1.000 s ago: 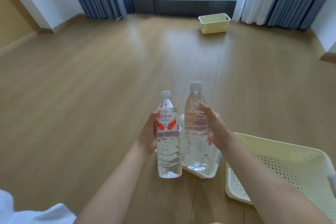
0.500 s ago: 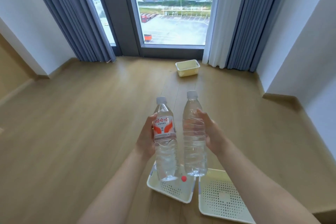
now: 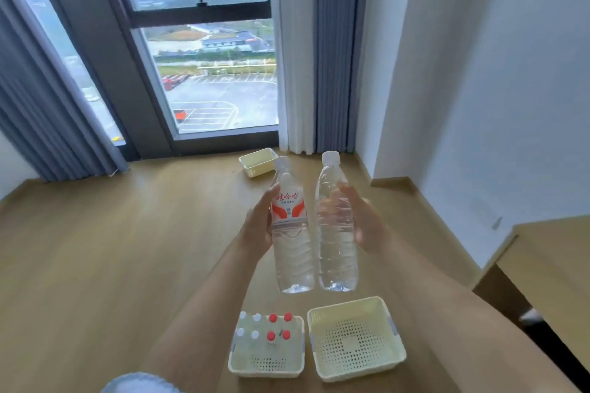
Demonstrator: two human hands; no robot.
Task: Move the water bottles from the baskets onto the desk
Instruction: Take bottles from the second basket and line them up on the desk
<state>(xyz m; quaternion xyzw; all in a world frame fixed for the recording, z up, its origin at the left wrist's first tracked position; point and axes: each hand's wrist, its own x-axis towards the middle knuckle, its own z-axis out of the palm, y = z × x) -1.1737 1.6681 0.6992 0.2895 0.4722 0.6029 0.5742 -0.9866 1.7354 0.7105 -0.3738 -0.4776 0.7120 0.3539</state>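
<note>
My left hand [image 3: 259, 226] grips a clear water bottle with a red and white label [image 3: 292, 233], held upright in front of me. My right hand [image 3: 367, 223] grips a second clear bottle without a label [image 3: 335, 226], upright and close beside the first. Both hang high above the floor. Below them stand two cream baskets: the left basket [image 3: 265, 370] holds several bottles with white and red caps, and the right basket [image 3: 357, 367] shows only its perforated bottom. The wooden desk [image 3: 549, 262] is at the right edge.
A third cream basket [image 3: 257, 163] sits on the wooden floor near the window. Grey and white curtains hang on both sides of the glass. A white wall runs along the right, behind the desk. Open floor spreads to the left.
The view has risen and tilted up, so the baskets now lie farther below the two bottles. The desk has come into view at the right. Both hands keep their hold.
</note>
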